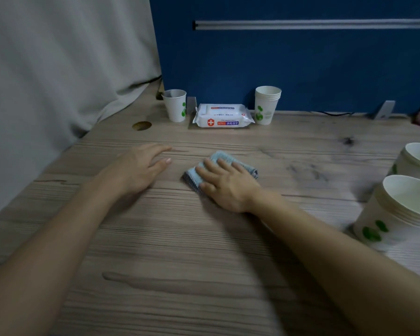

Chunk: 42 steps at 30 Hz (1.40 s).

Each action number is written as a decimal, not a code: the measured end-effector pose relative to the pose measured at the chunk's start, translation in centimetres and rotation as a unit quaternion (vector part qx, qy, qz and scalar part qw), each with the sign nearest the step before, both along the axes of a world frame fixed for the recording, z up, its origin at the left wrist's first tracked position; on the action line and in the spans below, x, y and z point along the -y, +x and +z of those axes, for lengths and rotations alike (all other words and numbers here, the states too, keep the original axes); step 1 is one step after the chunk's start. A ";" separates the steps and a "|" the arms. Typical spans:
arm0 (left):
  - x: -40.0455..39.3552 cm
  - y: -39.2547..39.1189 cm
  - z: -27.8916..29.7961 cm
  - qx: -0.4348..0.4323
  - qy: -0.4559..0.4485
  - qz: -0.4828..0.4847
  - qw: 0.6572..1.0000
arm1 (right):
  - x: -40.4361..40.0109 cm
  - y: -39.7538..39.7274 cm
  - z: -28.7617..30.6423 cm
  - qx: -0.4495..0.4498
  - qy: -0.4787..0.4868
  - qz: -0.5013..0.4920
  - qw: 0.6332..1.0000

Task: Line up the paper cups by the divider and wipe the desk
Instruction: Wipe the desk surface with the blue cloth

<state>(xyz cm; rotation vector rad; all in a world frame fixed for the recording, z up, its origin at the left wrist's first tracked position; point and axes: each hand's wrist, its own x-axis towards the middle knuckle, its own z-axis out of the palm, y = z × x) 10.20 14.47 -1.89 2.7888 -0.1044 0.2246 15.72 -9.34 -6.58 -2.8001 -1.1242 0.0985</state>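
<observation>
Under your right hand (224, 184) lies a folded blue cloth (220, 169), flat on the wooden counter (180, 263); your fingers are straight and spread over it, pressing it down, with its dark edge showing on the thumb side. Just to the left of that hand, your left hand (137, 169) rests on the counter with relaxed, slightly parted fingers, holding nothing and apart from the cloth.

Well beyond both hands, against the blue divider (301, 69), a single paper cup (175, 105) stands upright. To its right lies a white pack of wet wipes (223, 115), and right of that stands a short stack of paper cups (266, 105).

Off to the right of your right hand, two more cup stacks (398, 209) stand near the counter's edge, one behind the other, well apart from the divider. A grey curtain (58, 69) hangs far left of your left hand.
</observation>
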 end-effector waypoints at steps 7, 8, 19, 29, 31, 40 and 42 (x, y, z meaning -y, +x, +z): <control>0.1 0.6 0.1 -0.010 0.004 -0.007 1.000 | 6.8 6.1 0.8 -0.035 -0.038 -0.199 0.979; 0.1 0.6 0.0 -0.006 0.005 -0.012 1.000 | 7.1 7.2 1.1 -0.042 -0.035 -0.233 0.971; 0.1 2.3 -0.4 -0.012 0.026 -0.005 1.000 | 1.9 1.6 -0.6 -0.025 0.009 -0.010 1.000; -0.5 2.8 0.2 -0.012 0.053 -0.013 0.998 | -1.0 10.3 1.0 -0.054 -0.005 -0.154 0.987; -0.6 3.2 0.5 -0.003 0.049 -0.009 0.999 | -3.5 8.5 1.1 -0.038 -0.018 -0.079 0.996; -0.6 2.8 -0.1 -0.002 0.039 -0.007 0.999 | 2.5 7.1 -0.2 -0.033 -0.015 -0.124 0.992; -0.7 2.0 -0.2 0.003 0.037 -0.012 0.999 | 3.3 8.5 0.6 -0.051 -0.029 -0.179 0.982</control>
